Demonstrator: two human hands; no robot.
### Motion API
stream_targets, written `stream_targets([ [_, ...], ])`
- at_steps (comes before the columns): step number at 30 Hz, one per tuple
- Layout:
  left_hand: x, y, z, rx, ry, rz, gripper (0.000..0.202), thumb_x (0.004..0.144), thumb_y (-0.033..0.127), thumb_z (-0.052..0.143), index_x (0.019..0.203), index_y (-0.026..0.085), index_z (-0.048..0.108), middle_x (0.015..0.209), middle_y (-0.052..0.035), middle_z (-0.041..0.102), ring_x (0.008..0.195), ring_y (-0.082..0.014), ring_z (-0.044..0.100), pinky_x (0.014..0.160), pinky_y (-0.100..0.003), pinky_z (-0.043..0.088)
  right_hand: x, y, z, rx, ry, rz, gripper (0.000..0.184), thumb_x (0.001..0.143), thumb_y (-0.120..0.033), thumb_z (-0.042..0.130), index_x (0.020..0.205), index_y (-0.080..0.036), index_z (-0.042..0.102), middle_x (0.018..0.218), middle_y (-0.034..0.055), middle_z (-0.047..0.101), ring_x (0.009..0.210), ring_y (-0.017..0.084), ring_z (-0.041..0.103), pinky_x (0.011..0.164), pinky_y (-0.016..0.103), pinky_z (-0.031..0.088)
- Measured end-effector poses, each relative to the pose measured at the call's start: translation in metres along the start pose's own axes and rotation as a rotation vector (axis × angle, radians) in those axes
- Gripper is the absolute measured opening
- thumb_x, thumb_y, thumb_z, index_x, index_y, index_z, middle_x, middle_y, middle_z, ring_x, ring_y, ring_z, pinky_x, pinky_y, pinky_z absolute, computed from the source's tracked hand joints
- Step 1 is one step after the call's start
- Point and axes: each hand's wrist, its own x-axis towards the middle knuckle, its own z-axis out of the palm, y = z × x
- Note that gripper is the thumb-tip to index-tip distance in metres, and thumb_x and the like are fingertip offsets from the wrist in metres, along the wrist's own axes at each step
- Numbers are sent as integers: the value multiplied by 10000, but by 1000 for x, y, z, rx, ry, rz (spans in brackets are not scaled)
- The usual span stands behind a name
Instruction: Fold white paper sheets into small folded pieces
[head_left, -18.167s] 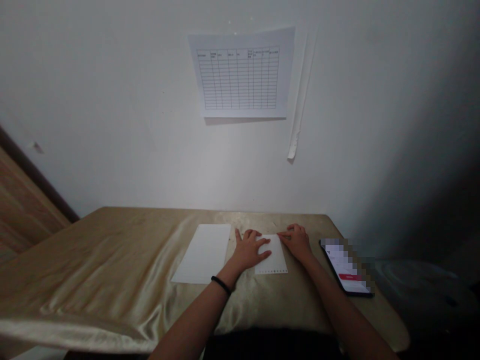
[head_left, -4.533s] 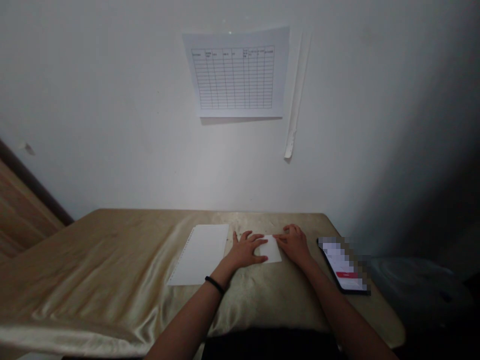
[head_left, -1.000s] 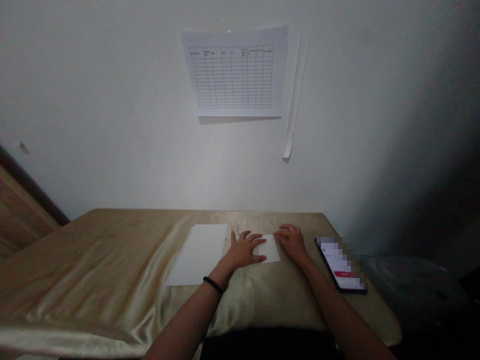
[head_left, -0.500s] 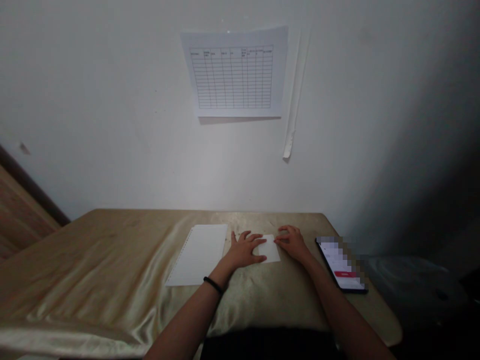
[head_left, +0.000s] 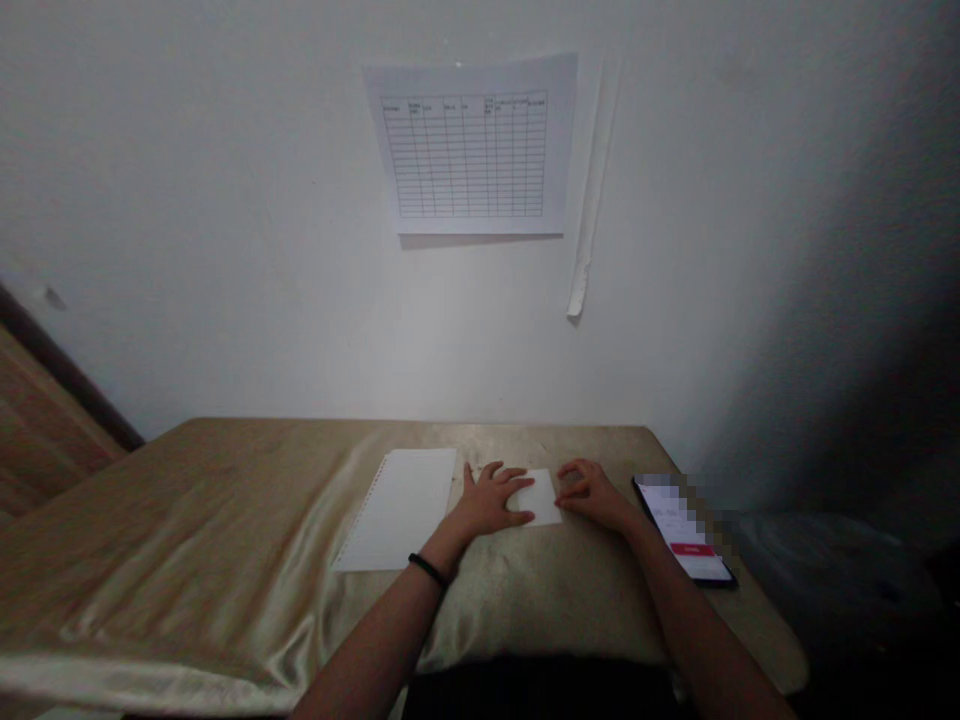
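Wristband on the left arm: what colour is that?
Black; the wristband shows best in the head view, the only one.

Both hands [head_left: 489, 503] touch a small white paper [head_left: 544, 497] on beige cloth [head_left: 247, 510].

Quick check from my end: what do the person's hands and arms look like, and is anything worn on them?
The left hand and right hand are ungloved. A plain, narrow black band circles the left wrist; none shows on the right. Both forearms are bare, with no sleeves in view.
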Motion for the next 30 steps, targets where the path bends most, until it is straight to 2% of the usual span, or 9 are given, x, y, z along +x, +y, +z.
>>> stream_targets([
  [6,0,0,0,1,1,-2,690,793,696,630,1426,474,465,1564,21,428,1470,-402,229,1086,-809,-42,-3,-2,-7,63,-112,-22,215,672,-388,824,810,-232,771,1086,73,715,1369,304,393,1207,497,201],
  [12,-1,0,0,13,11,6,684,806,692,618,1432,466,462,1562,17,431,1465,-403,239,1090,-805,-38,-2,0,-7,60,-137,-56,218,601,-415,865,717,-255,775,1209,62,679,1380,333,380,1205,538,205],
  [17,-1,0,0,9,10,7,676,817,709,593,1435,472,456,1565,19,429,1470,-400,237,1091,-802,-44,-3,6,-5,60,-153,-103,158,626,-394,861,710,-282,789,1227,41,672,1378,337,379,1203,555,211],
  [20,-1,-1,0,0,0,20,729,794,744,592,1452,472,434,1576,15,414,1476,-405,224,1095,-793,-61,-1,12,-4,50,-108,-135,108,684,-387,828,713,-288,794,1219,43,671,1356,330,406,1194,557,233],
  [22,-1,-1,-1,-6,-12,23,788,755,767,617,1461,474,422,1583,11,402,1479,-413,213,1096,-790,-72,1,16,-2,47,-37,-135,100,742,-375,782,788,-289,803,1194,56,676,1322,313,445,1178,550,271],
  [25,-1,0,-3,-20,-32,14,833,721,766,656,1466,483,409,1591,16,390,1483,-419,199,1086,-797,-89,4,21,1,10,68,-112,238,794,-326,717,1018,-284,784,1230,77,656,1272,285,493,1150,519,334],
  [30,-2,0,-10,-53,-94,38,854,744,710,682,1496,490,341,1605,29,358,1505,-419,140,1062,-811,-119,3,18,8,-209,114,-85,522,811,-288,675,1329,-317,624,1419,78,518,1359,279,397,1176,489,296],
])
